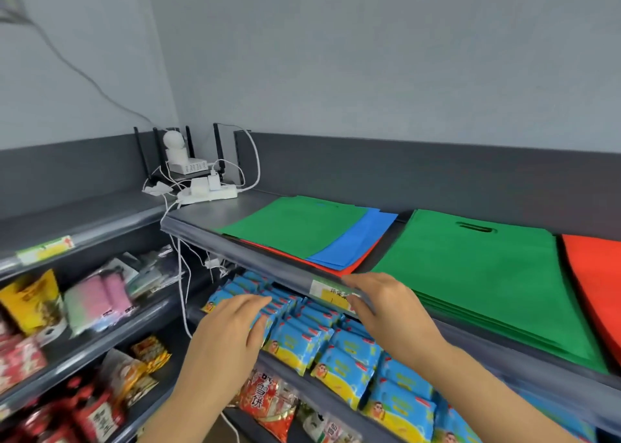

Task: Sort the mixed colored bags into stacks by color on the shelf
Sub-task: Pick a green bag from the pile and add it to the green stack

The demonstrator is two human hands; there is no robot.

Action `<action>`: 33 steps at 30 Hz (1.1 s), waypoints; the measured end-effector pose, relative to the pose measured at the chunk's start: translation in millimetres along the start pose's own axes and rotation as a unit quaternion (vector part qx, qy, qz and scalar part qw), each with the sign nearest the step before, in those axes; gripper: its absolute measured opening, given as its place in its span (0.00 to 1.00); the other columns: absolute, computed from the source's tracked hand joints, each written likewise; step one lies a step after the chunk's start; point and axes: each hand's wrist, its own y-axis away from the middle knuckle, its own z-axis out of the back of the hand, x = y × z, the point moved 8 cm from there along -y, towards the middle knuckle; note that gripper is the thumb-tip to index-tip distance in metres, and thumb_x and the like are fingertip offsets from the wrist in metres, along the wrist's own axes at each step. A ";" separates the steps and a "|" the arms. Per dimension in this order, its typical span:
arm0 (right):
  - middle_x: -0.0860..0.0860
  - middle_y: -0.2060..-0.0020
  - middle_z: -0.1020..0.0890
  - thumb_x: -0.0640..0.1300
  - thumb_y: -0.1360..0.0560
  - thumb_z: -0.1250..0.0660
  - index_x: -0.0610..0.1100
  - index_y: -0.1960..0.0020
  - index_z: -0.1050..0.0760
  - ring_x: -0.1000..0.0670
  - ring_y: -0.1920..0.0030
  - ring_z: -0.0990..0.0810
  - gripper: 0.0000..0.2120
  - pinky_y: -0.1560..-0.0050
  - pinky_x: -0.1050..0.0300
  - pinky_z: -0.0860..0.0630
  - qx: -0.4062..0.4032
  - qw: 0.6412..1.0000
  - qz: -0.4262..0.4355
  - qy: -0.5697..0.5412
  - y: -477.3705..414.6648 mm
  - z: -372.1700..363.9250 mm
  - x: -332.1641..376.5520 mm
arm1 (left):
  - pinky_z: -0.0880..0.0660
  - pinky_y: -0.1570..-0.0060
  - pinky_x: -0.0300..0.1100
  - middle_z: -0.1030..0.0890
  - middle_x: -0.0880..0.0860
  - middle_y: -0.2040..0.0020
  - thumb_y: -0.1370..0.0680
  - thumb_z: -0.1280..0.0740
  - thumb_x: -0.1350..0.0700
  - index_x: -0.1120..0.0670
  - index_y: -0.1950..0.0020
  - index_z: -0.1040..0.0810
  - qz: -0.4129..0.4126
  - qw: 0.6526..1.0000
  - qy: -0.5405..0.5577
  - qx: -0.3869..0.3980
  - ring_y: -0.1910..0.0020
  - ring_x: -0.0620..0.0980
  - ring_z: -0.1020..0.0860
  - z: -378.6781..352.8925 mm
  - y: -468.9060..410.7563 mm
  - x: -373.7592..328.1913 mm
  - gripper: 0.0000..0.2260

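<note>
**At the top shelf's front edge: two empty hands, one mixed pile to split**

On the left half of the grey metal top shelf [208, 212] lies the mixed pile. A flat green non-woven fabric bag [295, 225] is uppermost, a blue fabric bag [356, 241] shows from under its right side, and a red fabric bag [349, 269] lies lowest, peeping out along the front edge. Across a narrow gap to the right sits the stack of green fabric bags [487, 281]. It reaches the front edge, with its cut-out handle [477, 228] toward the back wall. The stack of red fabric bags [594, 281] lies at the shelf's right end, partly out of view.

Both hands hold nothing. The left hand [232, 328] hovers below the front rail [242, 254], over the blue snack packets [302, 338] on the shelf beneath, fingers spread and loosely bent. The right hand [386, 304] is at the front rail, its fingers fairly straight and close together across the yellow price label [331, 294]. I cannot tell whether they touch it.

The bags look thin, light and limp. I judge that one lifted by a single corner would sag and fold. Cloth tends to cling to cloth, so the top green one may drag the blue along. The surest hold seems to be a pinch on its near edge with the hands set wide apart, peeling it up before carrying it flat to the green stack.
</note>
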 end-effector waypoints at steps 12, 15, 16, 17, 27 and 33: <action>0.46 0.32 0.29 0.54 0.25 0.35 0.42 0.30 0.35 0.45 0.33 0.30 0.28 0.35 0.52 0.32 0.100 0.994 -0.043 0.010 -137.3 -73.5 -21.3 | 0.23 0.50 0.42 0.19 0.45 0.47 0.25 0.36 0.53 0.50 0.40 0.22 -0.079 0.996 -0.033 0.005 0.47 0.46 0.22 -27.4 -114.8 36.1 0.15; 0.45 0.27 0.37 0.60 0.27 0.34 0.42 0.26 0.42 0.46 0.28 0.37 0.38 0.30 0.53 0.37 0.185 0.981 -0.062 0.005 -153.2 -103.2 -29.8 | 0.26 0.47 0.42 0.20 0.45 0.45 0.23 0.38 0.52 0.50 0.38 0.23 -0.084 0.996 -0.005 0.001 0.45 0.46 0.23 -34.5 -139.0 43.5 0.15; 0.45 0.28 0.36 0.60 0.27 0.36 0.42 0.26 0.42 0.46 0.29 0.35 0.37 0.32 0.53 0.35 0.204 0.977 -0.068 0.004 -153.9 -112.6 -30.8 | 0.27 0.46 0.42 0.21 0.45 0.44 0.23 0.39 0.50 0.50 0.37 0.24 -0.087 0.996 0.002 0.004 0.44 0.46 0.24 -39.1 -146.2 46.3 0.16; 0.44 0.31 0.30 0.61 0.26 0.38 0.43 0.28 0.38 0.45 0.33 0.31 0.33 0.36 0.52 0.32 0.203 0.977 -0.069 0.012 -153.7 -118.2 -31.2 | 0.28 0.44 0.42 0.21 0.45 0.43 0.23 0.40 0.49 0.49 0.36 0.25 -0.092 0.996 0.006 0.012 0.43 0.46 0.25 -45.1 -153.3 48.9 0.16; 0.50 0.74 0.31 0.57 0.25 0.35 0.42 0.70 0.32 0.51 0.72 0.35 0.22 0.68 0.56 0.36 0.101 0.975 -0.186 -0.067 -154.4 -92.0 -75.0 | 0.35 0.38 0.37 0.27 0.45 0.33 0.37 0.50 0.25 0.45 0.32 0.30 -0.145 0.947 0.061 0.279 0.34 0.44 0.30 -114.2 -212.3 60.7 0.40; 0.48 0.71 0.35 0.46 0.23 0.35 0.35 0.66 0.31 0.55 0.71 0.40 0.18 0.68 0.60 0.41 0.032 0.939 -0.285 -0.189 -144.4 -90.0 -90.4 | 0.27 0.52 0.43 0.18 0.46 0.52 0.30 0.46 0.28 0.48 0.45 0.21 -0.209 0.920 0.097 0.316 0.54 0.45 0.22 -122.0 -230.4 72.3 0.30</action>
